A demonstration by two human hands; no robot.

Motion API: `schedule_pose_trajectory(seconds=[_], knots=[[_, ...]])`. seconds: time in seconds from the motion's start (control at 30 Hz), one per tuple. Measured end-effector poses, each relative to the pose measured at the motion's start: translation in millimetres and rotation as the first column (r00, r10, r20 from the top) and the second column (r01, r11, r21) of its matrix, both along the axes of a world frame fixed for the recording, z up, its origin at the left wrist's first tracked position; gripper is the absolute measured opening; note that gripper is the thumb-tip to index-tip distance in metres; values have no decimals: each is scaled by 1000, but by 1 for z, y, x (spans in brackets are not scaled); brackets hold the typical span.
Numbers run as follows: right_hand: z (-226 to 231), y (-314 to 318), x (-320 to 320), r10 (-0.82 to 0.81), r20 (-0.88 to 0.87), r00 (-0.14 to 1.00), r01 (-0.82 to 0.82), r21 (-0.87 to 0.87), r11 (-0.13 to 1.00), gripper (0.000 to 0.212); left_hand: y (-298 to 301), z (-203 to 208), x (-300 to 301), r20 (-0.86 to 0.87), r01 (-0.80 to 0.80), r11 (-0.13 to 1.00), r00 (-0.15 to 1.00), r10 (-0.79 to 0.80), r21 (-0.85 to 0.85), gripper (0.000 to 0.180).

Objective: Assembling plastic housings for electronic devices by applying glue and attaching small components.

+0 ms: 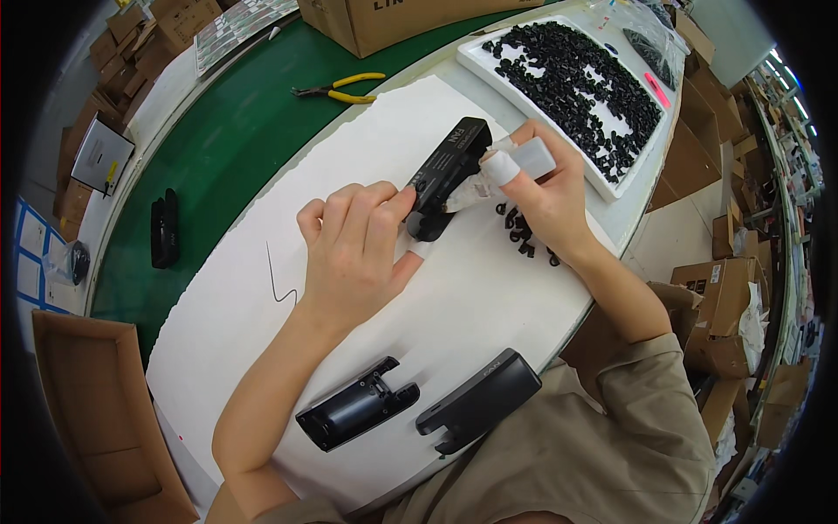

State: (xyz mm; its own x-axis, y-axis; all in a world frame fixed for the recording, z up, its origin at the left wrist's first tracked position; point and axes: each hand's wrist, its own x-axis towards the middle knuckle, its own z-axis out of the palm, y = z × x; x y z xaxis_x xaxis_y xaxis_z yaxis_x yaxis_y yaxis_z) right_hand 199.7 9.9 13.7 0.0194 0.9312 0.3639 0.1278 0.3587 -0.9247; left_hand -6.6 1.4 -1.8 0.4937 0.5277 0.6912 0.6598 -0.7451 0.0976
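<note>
My left hand (353, 240) is closed on a long black fan housing (449, 166), its fingertips pressed at the lower end. The housing lies slanted over the white sheet, with pale print on its upper face. Against its right side, my right hand (550, 192) pinches a small translucent white bottle (532, 157). Crumpled clear wrapping (471, 190) reaches from those fingers to the housing; exactly what it covers is unclear. White tape wraps the right thumb. Small black clips (521, 231) lie under the right hand. Nearer me rest an open black half shell (358, 404) and a closed-faced black shell (480, 400).
A white tray (471, 59) of many small black parts stands at the far right. Yellow-handled pliers (340, 89) and another black housing (164, 229) lie on the green mat (218, 131). A thin bent wire (275, 284) is on the sheet. Cardboard boxes (113, 410) flank the table.
</note>
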Motion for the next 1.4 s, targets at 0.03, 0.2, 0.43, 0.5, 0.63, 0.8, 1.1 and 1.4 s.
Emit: schedule_pose_trajectory(seconds=[0.03,0.2,0.43,0.5,0.63,0.8,1.1,1.4], knots=[[0,0,0,-1,1,1000,1,-1,1000,27,0,0,0,-1,2,1000,1000,-2,4,56],[-1,0,0,13,8,1000,-13,24,1000,27,-1,0,0,-1,0,1000,1000,0,5,55],[0,-1,-2,25,1,1000,-25,8,1000,26,-1,0,1,-6,-15,999,1000,16,33,52],[2,-1,-2,10,-31,999,-9,16,1000,25,0,1,1,-3,-15,999,1000,15,36,51],[4,3,10,-78,-141,987,60,-131,990,23,1,2,2,39,-7,1000,999,8,-22,51],[12,17,32,-147,-777,612,-153,-298,942,27,4,7,-3,93,-40,968,994,65,-248,50],[5,22,51,4,-979,205,-280,-55,958,25,19,7,-12,402,113,729,885,234,-675,40],[5,21,54,30,-984,173,-294,-23,955,25,19,21,-10,464,237,535,816,344,-811,34]])
